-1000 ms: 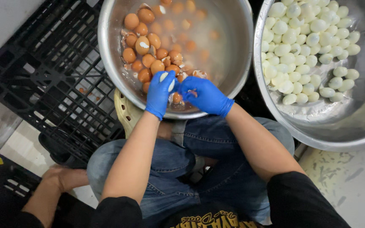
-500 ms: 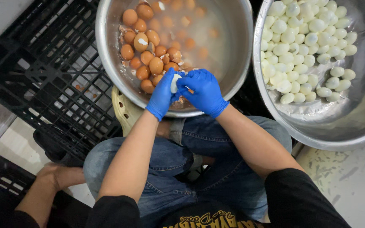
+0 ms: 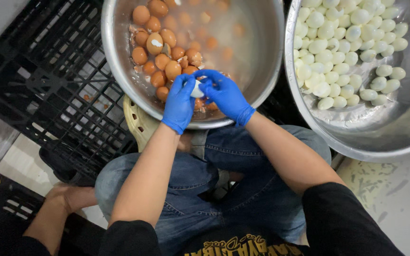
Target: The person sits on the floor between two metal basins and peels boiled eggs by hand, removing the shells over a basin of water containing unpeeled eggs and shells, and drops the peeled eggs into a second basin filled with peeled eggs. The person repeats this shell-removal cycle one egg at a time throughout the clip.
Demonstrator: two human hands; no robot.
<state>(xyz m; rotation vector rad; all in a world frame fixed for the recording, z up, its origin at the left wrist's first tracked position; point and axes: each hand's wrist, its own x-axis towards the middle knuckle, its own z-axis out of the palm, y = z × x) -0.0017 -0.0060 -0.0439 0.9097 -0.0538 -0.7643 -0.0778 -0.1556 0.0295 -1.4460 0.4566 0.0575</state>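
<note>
egg (image 3: 197, 88) — between left hand (image 3: 180, 102) | right hand (image 3: 225, 96) — over bowl (image 3: 262, 71)

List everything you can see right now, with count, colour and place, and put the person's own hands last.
left basin: one, steel, top centre, partly filled with cloudy water
brown eggs: many, unpeeled, heaped at the left of that basin, with bits of shell
right basin: one, steel, top right
peeled eggs: many, white, piled in the right basin
crate: one, black plastic lattice, left
stool: one, pale yellow, mostly hidden under the left basin's rim
another person's hand: one, bare, lower left
half-peeled egg: one, white, between both gloved hands over the left basin
left hand: blue glove, holding the egg
right hand: blue glove, on the same egg
</note>
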